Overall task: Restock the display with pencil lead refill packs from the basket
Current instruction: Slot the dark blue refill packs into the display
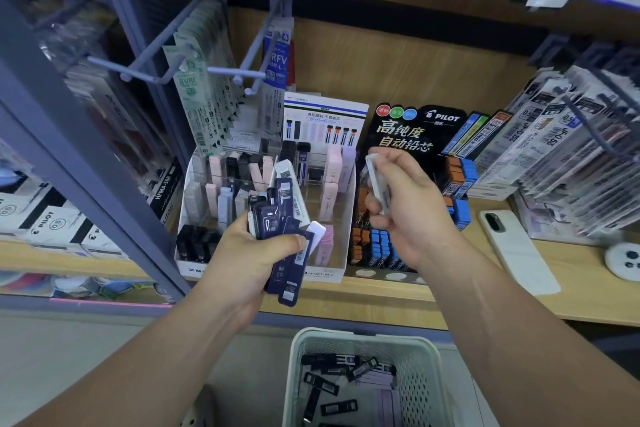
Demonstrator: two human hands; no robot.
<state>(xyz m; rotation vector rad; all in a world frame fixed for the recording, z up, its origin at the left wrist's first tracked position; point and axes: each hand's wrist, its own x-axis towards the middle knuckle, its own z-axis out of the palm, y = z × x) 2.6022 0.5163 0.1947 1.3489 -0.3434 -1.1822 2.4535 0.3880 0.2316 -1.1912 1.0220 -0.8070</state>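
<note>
My left hand (254, 255) grips a bunch of dark blue and white pencil lead refill packs (285, 215), held in front of the white tiered display box (334, 274) on the wooden shelf. That display holds black, pink, grey and lilac packs in rows. My right hand (405, 204) pinches a single white pack (377, 180) just right of the display, in front of the black Pilot lead stand (415, 128). Below, a pale perforated basket (363, 340) holds several black and lilac packs (343, 381).
Metal hooks (235, 71) with hanging refill sleeves jut out above the display. More hanging refills crowd the right side (568, 149). A phone (516, 250) and a small round white object (625, 260) lie on the shelf at right. Pilot boxes (52, 225) fill the left shelf.
</note>
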